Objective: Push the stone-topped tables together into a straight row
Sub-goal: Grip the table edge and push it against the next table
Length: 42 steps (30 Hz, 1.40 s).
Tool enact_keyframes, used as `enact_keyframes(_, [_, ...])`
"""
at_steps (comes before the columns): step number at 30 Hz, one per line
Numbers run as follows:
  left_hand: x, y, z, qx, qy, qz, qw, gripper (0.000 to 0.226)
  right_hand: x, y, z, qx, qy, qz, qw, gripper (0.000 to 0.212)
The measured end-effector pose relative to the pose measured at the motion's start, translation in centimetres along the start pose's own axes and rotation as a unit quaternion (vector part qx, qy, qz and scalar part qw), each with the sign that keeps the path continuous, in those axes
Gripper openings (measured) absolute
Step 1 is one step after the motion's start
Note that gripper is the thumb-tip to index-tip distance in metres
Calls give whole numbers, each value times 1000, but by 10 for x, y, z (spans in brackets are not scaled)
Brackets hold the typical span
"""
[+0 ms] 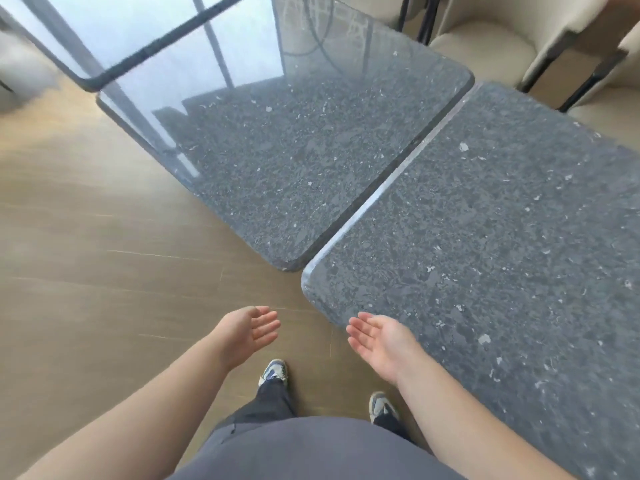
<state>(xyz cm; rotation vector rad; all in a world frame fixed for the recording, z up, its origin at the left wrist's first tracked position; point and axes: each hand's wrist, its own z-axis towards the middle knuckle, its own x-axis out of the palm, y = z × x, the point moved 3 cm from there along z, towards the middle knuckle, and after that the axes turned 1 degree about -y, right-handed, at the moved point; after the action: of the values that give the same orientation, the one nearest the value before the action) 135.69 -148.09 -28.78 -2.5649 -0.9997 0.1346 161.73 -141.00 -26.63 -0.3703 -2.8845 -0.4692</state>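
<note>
wood-look floor (104,237), tan planks w/ faint pale streaks, fills the left half of the view. three dark speckled stone tops run diagonally from upper left to right. near table (502,254) is at right, its rounded corner just ahead of the right hand; middle table (294,150) lies beside it to the left, long edges side by side w/ only a thin seam btwn them, though the middle one's near corner sits a bit further back than the near table's corner, so front edges aren't flush. far table (114,32) at upper left meets the middle table along a dark edge; both are glossy there and mirror bright window light + frame bars. cream upholstered chairs (485,46) w/ black legs stand behind the tables at upper right; a blurred pale shape sits at the far left edge, can't tell what. no containers in view, tabletops bare. left hand (251,329) hangs over the floor, palm turned inward, fingers loosely spread, holding nothing, touching nothing. right hand (379,337) mirrors it, palm inward, fingers loose, empty, hovering abt over the near table's front edge — can't tell if it touches. below: grey top, dark trousers, two sneakers (273,370) on the floor, standing at the near table's corner.
</note>
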Motion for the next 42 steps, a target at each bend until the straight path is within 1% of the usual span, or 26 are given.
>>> enact_keyframes(2, [10,18,-17,33,-17,-59,998,27,-18,16,1,6,17,-53,998,24])
enact_keyframes(5, [33,59,-51,70,-48,-155,984,26,-48,37,-5,20,44,-101,994,24])
enact_keyframes(8, [63,115,-91,77,-61,-228,969,26,-86,55,-17,17,55,-137,989,24])
enact_keyframes(10, [78,152,-116,69,-68,-246,964,25,-111,64,-25,13,53,-158,986,27])
enact_keyframes(13, [90,194,-146,82,-78,-259,959,25,-146,66,-38,15,66,-165,984,29])
enact_keyframes(18, [99,255,-190,146,-103,-262,948,26,-211,46,-66,1,80,-188,979,28])
enact_keyframes(21, [114,300,-221,178,-104,-267,941,27,-257,27,-92,-20,89,-181,979,28])
enact_keyframes(24, [128,350,-256,213,-106,-290,927,27,-304,13,-128,-43,115,-147,981,26])
enact_keyframes(26, [138,381,-281,239,-112,-293,919,28,-330,9,-157,-69,143,-129,979,25])
enact_keyframes(28, [152,408,-304,256,-120,-290,914,28,-352,9,-185,-106,160,-137,972,26])
enact_keyframes(31, [177,439,-333,286,-131,-271,910,27,-375,12,-221,-164,185,-167,954,27])
enact_keyframes(34, [211,460,-355,317,-150,-219,910,28,-397,18,-246,-205,200,-201,937,27])
enact_keyframes(37, [251,480,-367,328,-159,-194,911,28,-424,27,-259,-212,203,-230,928,27])
enact_keyframes(42, [323,509,-368,333,-172,-205,904,29,-471,58,-260,-198,234,-262,915,27])
